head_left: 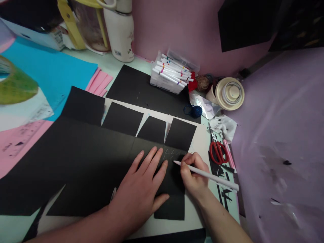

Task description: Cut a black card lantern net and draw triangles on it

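A large black sheet of paper (83, 158) with notched flaps along its far and near edges lies across the table. My left hand (141, 185) rests flat on it, fingers spread. Between the thumb and fingers of my right hand (194, 172) is a white pen (212, 177), slanted, its tip at the black paper just right of my left fingers. Small pale marks, several of them triangular, show on the paper by the tip. Whether the tip touches cannot be made out.
Red-handled scissors (219, 152), a pink cutter (229, 157) and black paper scraps lie at the right. Behind stand a clear box of white markers (168, 79), a white bottle (119, 37) and a dark blue yarn ball (194, 111). At left are blue paper (68, 67) and a tape roll (20, 84).
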Motion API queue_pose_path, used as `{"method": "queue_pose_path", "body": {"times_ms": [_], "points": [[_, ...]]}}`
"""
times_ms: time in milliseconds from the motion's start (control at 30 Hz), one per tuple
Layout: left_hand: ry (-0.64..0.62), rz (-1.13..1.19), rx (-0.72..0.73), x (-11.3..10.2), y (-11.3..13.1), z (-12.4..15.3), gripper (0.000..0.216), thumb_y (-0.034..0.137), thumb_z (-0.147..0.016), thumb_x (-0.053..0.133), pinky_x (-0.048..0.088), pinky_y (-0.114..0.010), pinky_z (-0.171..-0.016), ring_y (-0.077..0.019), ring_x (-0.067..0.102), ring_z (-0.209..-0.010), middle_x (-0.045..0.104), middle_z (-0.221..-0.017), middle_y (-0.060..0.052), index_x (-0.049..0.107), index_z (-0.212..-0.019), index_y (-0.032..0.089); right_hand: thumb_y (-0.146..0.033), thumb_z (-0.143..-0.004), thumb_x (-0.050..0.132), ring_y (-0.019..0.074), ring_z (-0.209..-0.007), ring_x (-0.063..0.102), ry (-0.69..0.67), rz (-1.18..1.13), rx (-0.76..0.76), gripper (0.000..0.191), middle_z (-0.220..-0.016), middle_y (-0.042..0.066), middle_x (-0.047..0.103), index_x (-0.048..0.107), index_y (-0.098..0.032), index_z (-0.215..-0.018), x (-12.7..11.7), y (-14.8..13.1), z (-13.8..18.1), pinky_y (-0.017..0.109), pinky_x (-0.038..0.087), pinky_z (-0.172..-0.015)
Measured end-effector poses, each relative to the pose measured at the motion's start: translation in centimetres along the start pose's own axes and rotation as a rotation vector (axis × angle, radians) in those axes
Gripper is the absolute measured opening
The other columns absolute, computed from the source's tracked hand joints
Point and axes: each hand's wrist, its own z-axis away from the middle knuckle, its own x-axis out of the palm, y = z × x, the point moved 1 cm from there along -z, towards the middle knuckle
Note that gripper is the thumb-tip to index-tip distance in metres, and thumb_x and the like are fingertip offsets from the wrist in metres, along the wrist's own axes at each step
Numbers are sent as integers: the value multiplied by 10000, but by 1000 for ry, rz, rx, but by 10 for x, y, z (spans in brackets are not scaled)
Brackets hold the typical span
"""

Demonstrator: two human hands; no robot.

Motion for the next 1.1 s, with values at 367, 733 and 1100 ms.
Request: {"method": "queue_pose_path", "body": {"times_ms": [367, 733, 1100], "points": [[7, -5, 1, 0, 0, 0, 669, 623, -853, 563, 171, -480, -1182, -312, 301, -1437, 406, -1520, -163, 551, -1347, 171, -129, -810, 546, 114, -554, 468, -35, 27, 10, 203, -645, -25, 510, 405, -223, -700, 0, -1, 0, 249, 386, -519], [-3, -20, 12, 0, -1, 0, 677, 625, -859, 555, 174, -479, -1173, -319, 314, -1430, 392, -1528, -168, 539, -1363, 172, -126, -830, 538, 121, -565, 415, 30, -128, 57, 212, -631, -34, 449, 393, -226, -712, -1, 6, 3, 253, 346, -513], [-7, -29, 50, 0, -4, 1, 615, 570, -852, 589, 254, -529, -1120, -344, 329, -1422, 382, -1531, -175, 533, -1372, 248, -148, -841, 546, 120, -564, 404, 14, -256, 103, 198, -623, -39, 456, 420, -223, -708, -3, 5, -4, 252, 332, -525]]}}
